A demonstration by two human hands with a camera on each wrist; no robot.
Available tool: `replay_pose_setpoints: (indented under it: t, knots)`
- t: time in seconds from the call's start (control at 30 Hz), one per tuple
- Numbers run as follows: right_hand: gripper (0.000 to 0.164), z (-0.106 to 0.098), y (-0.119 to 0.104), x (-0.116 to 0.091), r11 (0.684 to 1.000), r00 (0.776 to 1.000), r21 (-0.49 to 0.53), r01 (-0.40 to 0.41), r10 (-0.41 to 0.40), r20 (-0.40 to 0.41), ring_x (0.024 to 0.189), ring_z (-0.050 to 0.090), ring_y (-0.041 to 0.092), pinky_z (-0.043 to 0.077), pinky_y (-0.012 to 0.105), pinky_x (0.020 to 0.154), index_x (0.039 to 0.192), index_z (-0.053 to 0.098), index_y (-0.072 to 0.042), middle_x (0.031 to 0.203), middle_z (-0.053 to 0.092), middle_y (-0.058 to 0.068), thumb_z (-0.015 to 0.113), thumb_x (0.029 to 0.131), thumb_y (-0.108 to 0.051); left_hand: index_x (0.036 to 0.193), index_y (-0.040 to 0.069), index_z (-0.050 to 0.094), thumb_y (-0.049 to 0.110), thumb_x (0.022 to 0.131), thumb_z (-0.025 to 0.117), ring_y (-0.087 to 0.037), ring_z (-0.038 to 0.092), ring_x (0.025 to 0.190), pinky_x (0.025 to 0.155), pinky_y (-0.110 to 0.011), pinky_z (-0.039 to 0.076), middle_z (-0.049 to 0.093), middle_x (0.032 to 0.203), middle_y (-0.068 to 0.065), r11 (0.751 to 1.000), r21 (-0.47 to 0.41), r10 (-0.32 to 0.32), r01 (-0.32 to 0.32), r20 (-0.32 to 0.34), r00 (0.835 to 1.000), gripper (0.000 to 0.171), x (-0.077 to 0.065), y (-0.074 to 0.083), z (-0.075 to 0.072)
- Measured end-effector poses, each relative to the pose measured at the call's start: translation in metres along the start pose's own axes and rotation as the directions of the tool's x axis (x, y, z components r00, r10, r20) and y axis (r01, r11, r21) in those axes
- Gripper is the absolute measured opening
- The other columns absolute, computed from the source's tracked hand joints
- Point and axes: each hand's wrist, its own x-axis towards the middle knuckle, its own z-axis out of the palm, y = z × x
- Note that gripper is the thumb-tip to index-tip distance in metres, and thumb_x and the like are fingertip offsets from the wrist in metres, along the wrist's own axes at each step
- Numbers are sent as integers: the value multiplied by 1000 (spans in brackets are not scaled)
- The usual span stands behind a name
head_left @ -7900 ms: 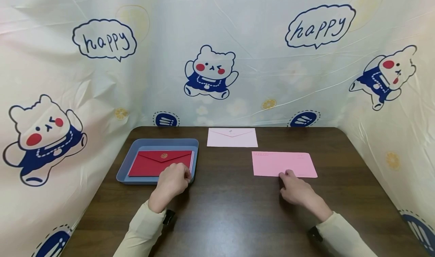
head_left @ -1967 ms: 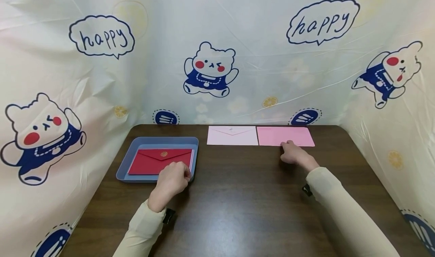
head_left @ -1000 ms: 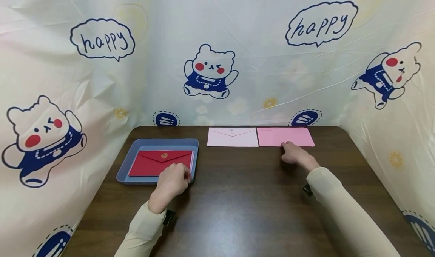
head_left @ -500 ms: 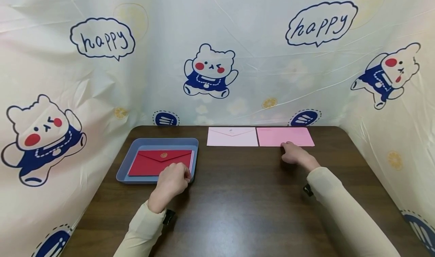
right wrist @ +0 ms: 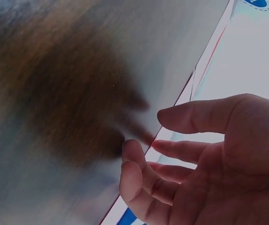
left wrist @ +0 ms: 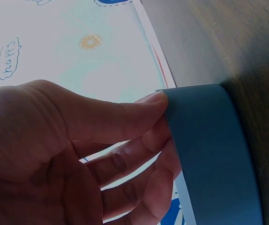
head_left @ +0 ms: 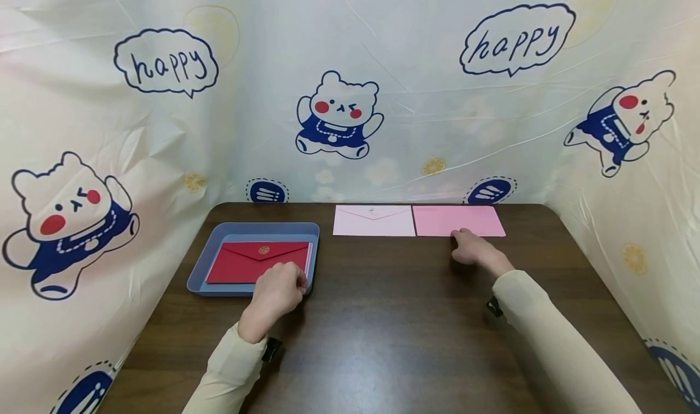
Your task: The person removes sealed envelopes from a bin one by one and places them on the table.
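My left hand (head_left: pixel 279 289) pinches the near right corner of a blue tray (head_left: pixel 199 265). In the left wrist view the thumb lies at the rim of the tray wall (left wrist: pixel 209 150), with the fingers curled on the other side. A red envelope (head_left: pixel 246 262) with a gold seal lies in that tray, a paler edge showing under its right side. At the back of the table, my right hand (head_left: pixel 473 248) touches the near edge of a pink envelope (head_left: pixel 456 218) with its fingertips. In the right wrist view its thumb stands apart from the loosely bent fingers.
A white envelope (head_left: pixel 374 224) with its flap side up lies just left of the pink one, a thin dark gap between them. Both are near the far edge of the dark wood table (head_left: pixel 372 317). A printed curtain (head_left: pixel 415 55) hangs behind and at both sides.
Since the oldest frame, the pink envelope has slid away to the back edge beside the white one, the right hand with it. Over the last two seconds both hands stay in place.
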Motion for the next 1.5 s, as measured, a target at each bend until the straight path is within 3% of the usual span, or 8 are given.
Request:
replay_pose_setpoints:
  t: [0.4,0.5,0.73,1.0,1.17,1.37,1.5]
  knots:
    - [65,2,-17,-3,999,998,-20,30,-31,-58,148,30,54,27,64,118,153,38,16,159,29,40,55,93,-3,86,9,81,6,76,89,-21,58,68,58,-38,55,68,76,-3,1000,-14,0,0,3,1000,14,0,0,0]
    - [64,4,-23,-3,999,993,-11,37,-38,-108,148,31,54,28,65,117,153,38,15,160,30,39,55,95,-3,86,10,81,6,77,88,-21,58,67,57,-38,54,67,76,-2,1000,-13,1,-1,12,1000,13,1,0,0]
    - [62,13,-38,-2,991,947,105,82,-45,-317,145,39,50,34,67,114,154,42,8,158,39,32,56,96,-5,91,9,81,6,77,89,-21,59,70,61,-39,56,69,81,-4,1000,-23,12,-11,44,999,17,1,-1,-4]
    - [55,18,-62,5,971,907,175,163,-78,-415,141,46,46,37,62,114,151,50,7,152,49,29,60,99,-8,108,6,83,15,89,84,-20,60,68,65,-39,55,69,78,-1,997,-75,6,2,108,994,21,8,-5,-15]
    - [54,19,-81,11,961,898,182,207,-113,-425,140,48,43,39,58,114,150,51,6,150,53,28,59,99,-9,115,6,81,17,90,84,-21,61,80,69,-39,58,72,89,-2,995,-99,3,7,102,995,27,12,-16,-30]
    - [55,24,-104,16,954,922,207,217,-130,-365,131,56,39,45,57,108,153,49,3,149,54,25,55,100,-11,120,5,78,20,96,77,-23,62,84,72,-41,57,73,96,-5,990,-134,-22,35,92,995,28,11,-33,-46]
    - [55,30,-121,21,947,926,210,243,-161,-341,123,58,35,48,54,102,154,48,2,149,55,24,54,100,-11,125,3,74,20,97,75,-26,64,89,75,-43,58,73,106,-11,989,-140,-47,56,69,997,33,14,-42,-54]
